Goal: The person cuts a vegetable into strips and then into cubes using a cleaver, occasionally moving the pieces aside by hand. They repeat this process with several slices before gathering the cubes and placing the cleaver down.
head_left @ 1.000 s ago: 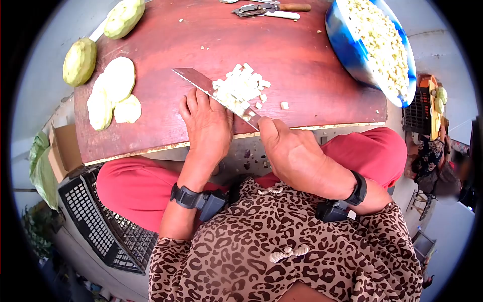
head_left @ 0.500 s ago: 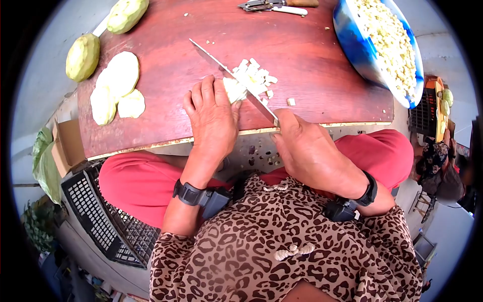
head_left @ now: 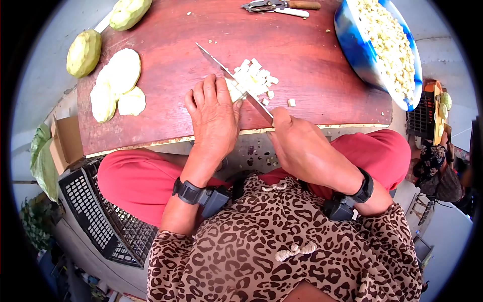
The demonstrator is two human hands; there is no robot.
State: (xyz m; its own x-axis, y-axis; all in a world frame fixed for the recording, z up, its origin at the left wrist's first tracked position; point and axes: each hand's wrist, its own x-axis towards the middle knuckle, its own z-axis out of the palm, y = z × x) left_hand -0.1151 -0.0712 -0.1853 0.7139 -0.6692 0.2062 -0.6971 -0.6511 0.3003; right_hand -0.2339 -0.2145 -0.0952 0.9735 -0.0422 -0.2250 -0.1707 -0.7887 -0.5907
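My right hand (head_left: pixel 297 143) is wrapped round the handle of a long knife (head_left: pixel 221 67), whose blade points up and left across the red table (head_left: pixel 176 45). My left hand (head_left: pixel 214 116) presses down on a pale vegetable piece (head_left: pixel 235 90), fingers bent over it beside the blade. Small white cubes (head_left: pixel 255 76) lie piled just beyond the blade, with a few loose ones to the right. Several pale slices (head_left: pixel 123 70) rest on the left of the table. The knife's handle is mostly hidden in my right hand.
Two peeled green vegetables (head_left: pixel 84 53) lie at the far left. A blue and white basin (head_left: pixel 354 45) full of cubes stands at the right. Pliers and a knife (head_left: pixel 282 7) lie at the far edge. A black crate (head_left: pixel 95 216) is below left. Another person (head_left: pixel 443 171) is far right.
The knife and my right hand have shifted slightly left, and the blade has moved a little against the piece under my left hand. The whole view has shifted slightly.
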